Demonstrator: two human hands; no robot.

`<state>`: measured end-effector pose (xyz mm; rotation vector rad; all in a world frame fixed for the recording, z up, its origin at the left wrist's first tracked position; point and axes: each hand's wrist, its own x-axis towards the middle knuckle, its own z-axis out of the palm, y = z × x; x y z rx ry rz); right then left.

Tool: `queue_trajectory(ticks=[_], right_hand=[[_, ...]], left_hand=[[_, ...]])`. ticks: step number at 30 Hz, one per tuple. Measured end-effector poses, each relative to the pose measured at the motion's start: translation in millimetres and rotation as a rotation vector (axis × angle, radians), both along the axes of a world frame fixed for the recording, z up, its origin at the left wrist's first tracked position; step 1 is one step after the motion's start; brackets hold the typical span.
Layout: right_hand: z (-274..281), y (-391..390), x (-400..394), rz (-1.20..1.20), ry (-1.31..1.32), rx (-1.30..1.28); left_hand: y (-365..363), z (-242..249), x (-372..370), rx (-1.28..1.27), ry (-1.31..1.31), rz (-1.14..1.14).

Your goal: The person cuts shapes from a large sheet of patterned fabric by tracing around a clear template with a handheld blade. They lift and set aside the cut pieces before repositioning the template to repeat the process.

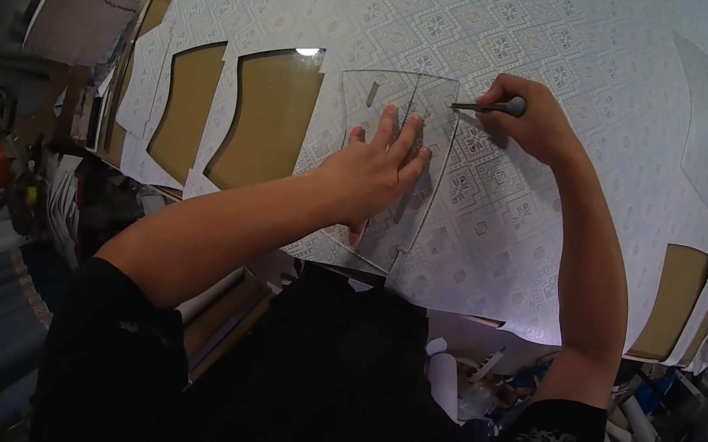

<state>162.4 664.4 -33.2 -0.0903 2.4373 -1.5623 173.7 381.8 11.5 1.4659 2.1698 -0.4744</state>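
Observation:
My left hand (374, 163) lies with fingers spread on a clear curved template (358, 103), pressing it against a pale patterned sheet (502, 238). The template has a dark line down its middle and small slots. My right hand (528, 119) is closed around a slim knife (478, 107) with a rounded grey end. Its dark tip points left and meets the template's upper right edge. Left of the template, two curved openings in the sheet show a brown board (268, 116) underneath.
Another brown opening (673, 301) lies at the sheet's right front. A faint clear sheet (698, 121) rests at the upper right. Stacked pale sheets (92, 14) stand at the left edge. White rolls (443, 383) and clutter sit below the table's front edge.

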Motion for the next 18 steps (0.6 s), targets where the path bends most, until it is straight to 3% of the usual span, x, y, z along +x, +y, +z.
queue_trajectory(ticks=[3,10,12,16,18], right_hand=[[3.6,-3.9,4.6,-0.045,-0.093,-0.027],[-21.1,-28.6,35.8,-0.221,0.016,0.102],[-54.1,-44.5,50.3,-0.451,0.325,-0.099],[-48.3,-95.4,70.9,-0.659,0.396,0.014],[-56.8,-120.3,71.4,-0.912,0.51,0.077]], left_hand=[[0.6,-0.8,0.5,-0.013,0.004,-0.006],[-2.2,-3.9,1.6,0.045,0.018,0.008],[-1.7,2.7,1.6,0.018,-0.021,0.031],[-9.3,-4.7,0.6,0.087,-0.027,0.026],[-12.8,-18.9,-0.3,0.139,0.009,0.028]])
